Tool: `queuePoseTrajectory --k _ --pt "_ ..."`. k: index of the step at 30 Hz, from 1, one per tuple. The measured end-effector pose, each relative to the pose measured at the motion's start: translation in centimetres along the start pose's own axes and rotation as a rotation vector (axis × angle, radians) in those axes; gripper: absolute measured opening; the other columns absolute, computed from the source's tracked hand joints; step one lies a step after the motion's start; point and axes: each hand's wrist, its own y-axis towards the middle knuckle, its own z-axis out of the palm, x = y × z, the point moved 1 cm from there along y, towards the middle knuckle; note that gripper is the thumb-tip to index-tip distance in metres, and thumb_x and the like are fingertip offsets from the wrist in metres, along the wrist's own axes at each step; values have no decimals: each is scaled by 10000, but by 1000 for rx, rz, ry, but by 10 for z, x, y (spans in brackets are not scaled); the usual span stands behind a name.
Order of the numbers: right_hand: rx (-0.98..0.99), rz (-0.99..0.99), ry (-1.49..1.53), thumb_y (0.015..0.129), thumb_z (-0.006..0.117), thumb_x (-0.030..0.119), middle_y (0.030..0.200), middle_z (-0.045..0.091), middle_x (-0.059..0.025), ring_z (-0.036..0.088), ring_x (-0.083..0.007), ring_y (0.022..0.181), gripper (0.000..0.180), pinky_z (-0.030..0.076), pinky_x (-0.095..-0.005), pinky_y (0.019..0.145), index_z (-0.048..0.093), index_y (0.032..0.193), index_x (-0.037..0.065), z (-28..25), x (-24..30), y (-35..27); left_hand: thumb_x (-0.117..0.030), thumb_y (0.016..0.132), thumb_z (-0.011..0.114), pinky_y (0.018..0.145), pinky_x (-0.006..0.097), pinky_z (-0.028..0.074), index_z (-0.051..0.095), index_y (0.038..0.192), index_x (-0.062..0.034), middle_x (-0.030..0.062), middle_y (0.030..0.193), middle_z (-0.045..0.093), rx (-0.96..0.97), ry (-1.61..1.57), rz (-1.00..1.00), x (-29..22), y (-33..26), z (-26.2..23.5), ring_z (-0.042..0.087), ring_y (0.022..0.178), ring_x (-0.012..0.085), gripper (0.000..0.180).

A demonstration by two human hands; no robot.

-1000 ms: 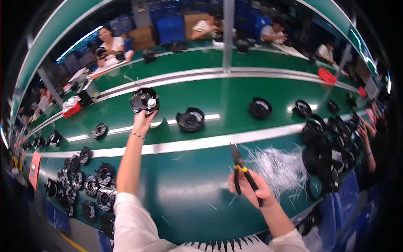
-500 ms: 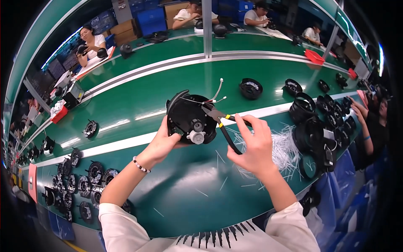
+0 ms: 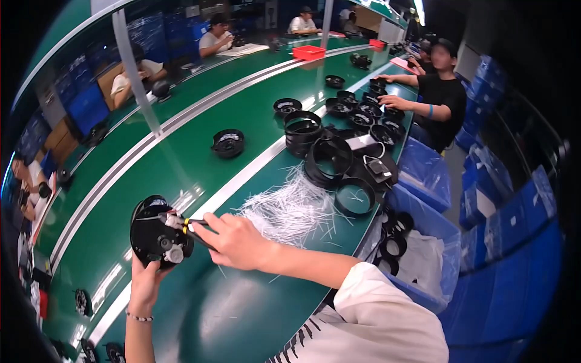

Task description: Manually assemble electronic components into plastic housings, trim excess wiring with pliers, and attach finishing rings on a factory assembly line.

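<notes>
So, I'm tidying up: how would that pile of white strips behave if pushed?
The pile of white strips would probably scatter rather than slide together, since its pieces look loose and crisscrossed. The strips seem fairly stiff, as most lie nearly straight, and likely light, being so thin. They may skid easily on the glossy bench.

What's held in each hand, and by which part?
Left hand: round black housing, by its lower edge. Right hand: black-and-yellow-handled pliers, by the handles.
</notes>
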Motion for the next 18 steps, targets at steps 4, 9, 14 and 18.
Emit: queuePoseTrajectory --k 4,9,14,18 --pt "-9 58 101 556 670 188 995 502 -111 526 -227 607 613 464 -320 560 510 1138 81 -4 -4 -17 81 733 353 822 416 493 201 1327 -117 112 1260 371 -12 55 51 -2 3 7 466 1096 262 644" --pt "-197 67 244 546 655 128 861 605 -116 580 -226 634 548 484 -291 607 571 1082 47 -28 -13 -25 51 789 411 831 418 482 226 1307 -104 129 1231 410 -46 20 -3 -6 22 19 484 1072 263 571" --pt "38 187 642 498 702 128 948 614 -132 582 -174 649 646 482 -276 586 546 1112 6 -45 -8 -55 81 763 379 828 424 485 214 1291 -97 134 1234 374 -216 -53 96 2 47 -16 474 1069 275 581" --pt "250 -2 604 528 698 157 1000 574 -137 556 -260 731 611 447 -315 661 535 1097 4 -44 10 -82 92 742 384 901 413 411 214 1302 -71 141 1217 392 -622 87 393 9 72 -65 434 1110 270 607"
